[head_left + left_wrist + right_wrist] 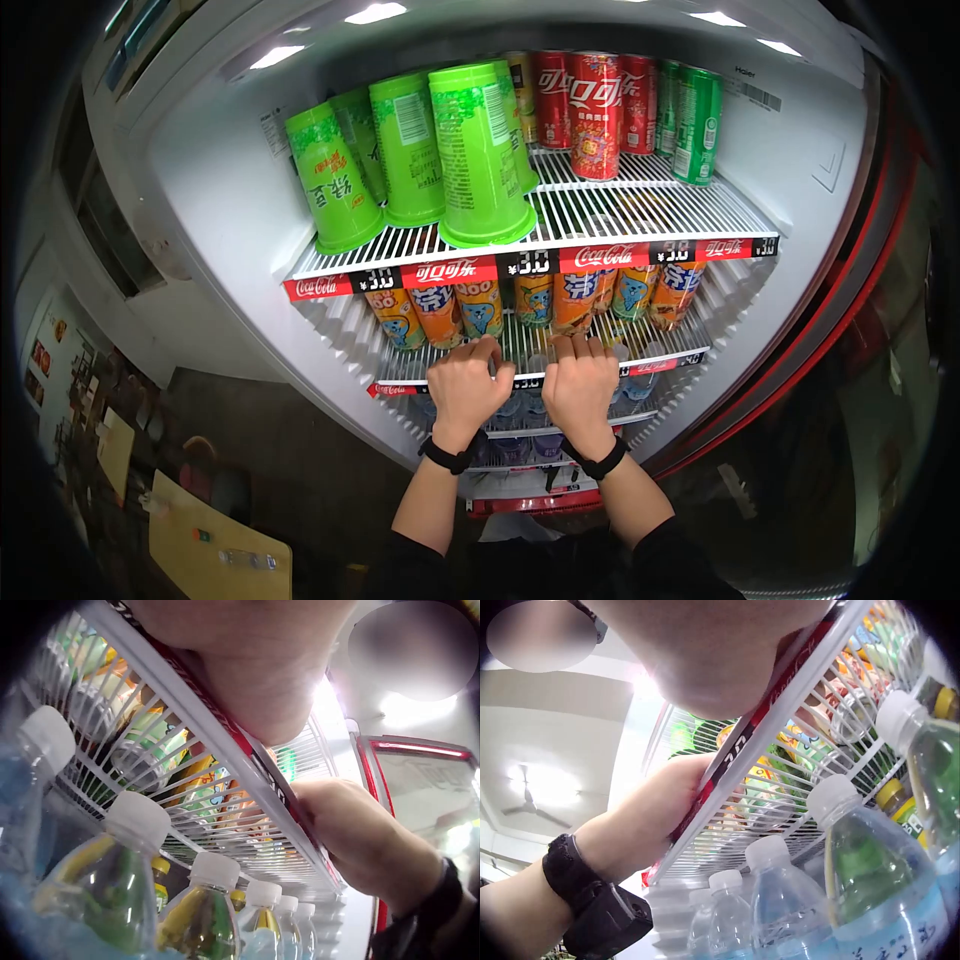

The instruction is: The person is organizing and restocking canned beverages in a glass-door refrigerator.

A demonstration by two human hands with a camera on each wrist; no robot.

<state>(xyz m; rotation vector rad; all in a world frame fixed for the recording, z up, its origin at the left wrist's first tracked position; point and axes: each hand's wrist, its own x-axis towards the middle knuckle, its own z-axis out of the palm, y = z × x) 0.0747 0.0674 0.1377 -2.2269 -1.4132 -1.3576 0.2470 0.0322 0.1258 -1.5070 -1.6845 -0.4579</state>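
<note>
Side by side in the head view, my left hand (464, 388) and right hand (581, 392) grip the front edge of the second wire shelf (528, 382) in a drinks fridge. Their fingers bend over the price strip onto the wires, just in front of orange and blue cans (575, 303). In the left wrist view, the right hand (341, 821) bears against the strip, with fingers showing through the wires. The right wrist view shows the left hand (664, 799) likewise at the strip. The fingertips are partly hidden by the shelf.
Tall green cups (478, 160) stand on the upper shelf (560, 225), beside red cans (597, 120) and green cans (697, 130). Clear bottles with white caps (769, 877) stand close below the gripped shelf. A red-edged door (790, 350) is at the right.
</note>
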